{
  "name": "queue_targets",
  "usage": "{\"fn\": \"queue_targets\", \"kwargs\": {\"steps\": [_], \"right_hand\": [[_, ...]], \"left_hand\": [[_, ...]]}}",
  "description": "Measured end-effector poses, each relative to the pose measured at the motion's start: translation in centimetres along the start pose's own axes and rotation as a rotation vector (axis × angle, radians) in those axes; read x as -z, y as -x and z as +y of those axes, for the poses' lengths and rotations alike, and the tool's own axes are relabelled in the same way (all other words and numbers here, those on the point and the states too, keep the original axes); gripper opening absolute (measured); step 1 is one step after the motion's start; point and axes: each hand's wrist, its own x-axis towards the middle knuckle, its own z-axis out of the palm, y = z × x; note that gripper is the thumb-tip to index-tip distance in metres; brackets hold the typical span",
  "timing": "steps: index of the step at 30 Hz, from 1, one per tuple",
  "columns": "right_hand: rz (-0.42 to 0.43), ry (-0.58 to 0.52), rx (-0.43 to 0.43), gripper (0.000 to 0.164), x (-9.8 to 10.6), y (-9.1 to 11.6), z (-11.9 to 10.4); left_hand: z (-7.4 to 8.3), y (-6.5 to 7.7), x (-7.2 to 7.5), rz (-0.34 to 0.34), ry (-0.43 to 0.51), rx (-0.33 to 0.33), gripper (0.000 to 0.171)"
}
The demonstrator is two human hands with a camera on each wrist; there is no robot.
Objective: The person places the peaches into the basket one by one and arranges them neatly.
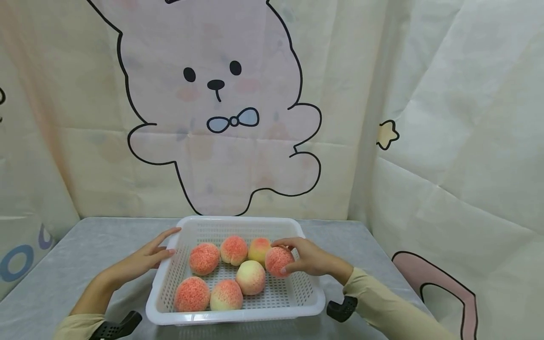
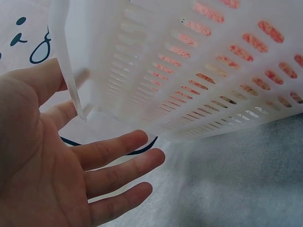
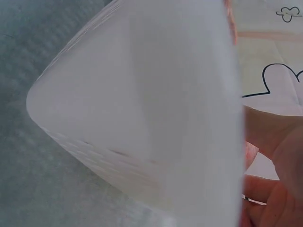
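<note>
A white perforated plastic basket stands on the table with several peaches inside, red-pink to pale yellow. My left hand pinches its left rim; in the left wrist view the thumb and index finger meet at the rim while the other fingers spread below the slotted wall. Reaching over the right side, my right hand grips a red-pink peach between thumb and fingers. Just left of it are a yellow-red peach and a pale peach. In the right wrist view the basket's wall hides most of the grip.
A grey cloth covers the table. Cream curtains with a cartoon animal surround it at the back and sides. More peaches lie in the basket's left half, including a red one at the front left corner.
</note>
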Motion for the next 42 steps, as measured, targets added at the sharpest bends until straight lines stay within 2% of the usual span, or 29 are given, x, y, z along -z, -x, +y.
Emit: {"fn": "queue_targets", "kwargs": {"steps": [6, 11, 18, 31, 42], "right_hand": [[0.018, 0.164, -0.018, 0.06, -0.5, 0.2, -0.4], [0.012, 0.2, -0.015, 0.058, -0.7, 0.2, -0.5], [-0.019, 0.217, -0.034, 0.059, -0.7, 0.1, -0.5], [-0.037, 0.258, 0.012, 0.055, -0.5, 0.2, -0.3], [-0.076, 0.174, -0.003, 0.051, 0.3, 0.2, 0.1]], "left_hand": [[0.1, 0.0, 0.1, -0.001, -0.006, -0.001, 0.069], [0.1, 0.0, 0.1, 0.001, -0.005, -0.002, 0.069], [0.1, 0.0, 0.0, 0.001, -0.006, -0.001, 0.07], [0.1, 0.1, 0.0, -0.001, -0.007, -0.002, 0.069], [0.4, 0.0, 0.0, 0.0, -0.003, 0.018, 0.069]]}}
